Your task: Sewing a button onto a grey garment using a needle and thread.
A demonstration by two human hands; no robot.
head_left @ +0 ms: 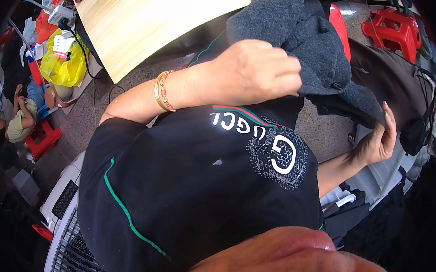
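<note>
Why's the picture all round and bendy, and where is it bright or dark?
Head view: the wide fisheye lens makes it bendy, with black corners; the table edge looks bowed, perhaps partly from that. Head view, too: the table is brightly lit, palest near the top; the shirt is dark; the grey cloth is dimmer than the table, but its button shows.

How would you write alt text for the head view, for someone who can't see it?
A grey garment with a button is being handled: the right hand pinches its end, and the left hand is a fist over it, any cloth inside hidden. A pale table is ahead, a red stool upper right, a yellow bag left.
</note>
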